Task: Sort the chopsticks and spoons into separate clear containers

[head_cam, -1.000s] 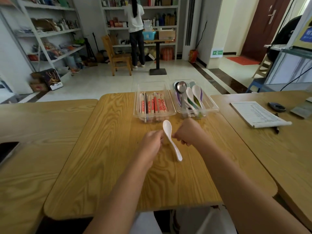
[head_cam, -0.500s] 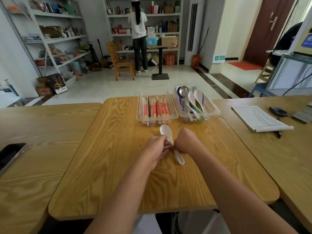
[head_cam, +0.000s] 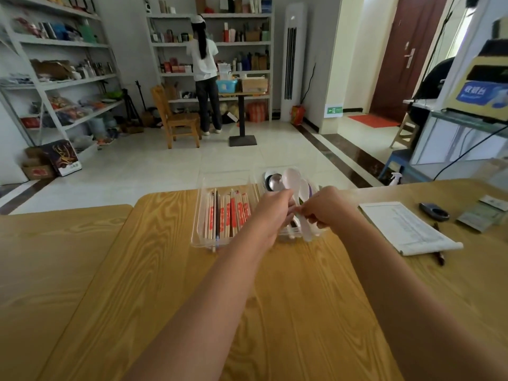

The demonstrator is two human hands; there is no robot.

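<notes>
The white spoon (head_cam: 292, 180) is in the air over the spoon tray (head_cam: 316, 234), bowl up, its handle pinched between both hands. Left hand (head_cam: 272, 213) and right hand (head_cam: 324, 211) are both closed on it, fingers meeting. The chopstick tray (head_cam: 204, 237) lies just left.

Before you lie pale glossy floor tiles (head_cam: 170, 163) with a dark border strip (head_cam: 343, 160). White shelving units (head_cam: 68, 81) crowded with goods line the left and far walls. A wooden chair (head_cam: 178, 119) and a small pedestal table (head_cam: 242, 116) stand by a person in a white top (head_cam: 204, 75) facing the shelves. To your right: a tall white air conditioner (head_cam: 292, 61), a dark red door (head_cam: 406, 56), a red doormat (head_cam: 372, 121).
</notes>
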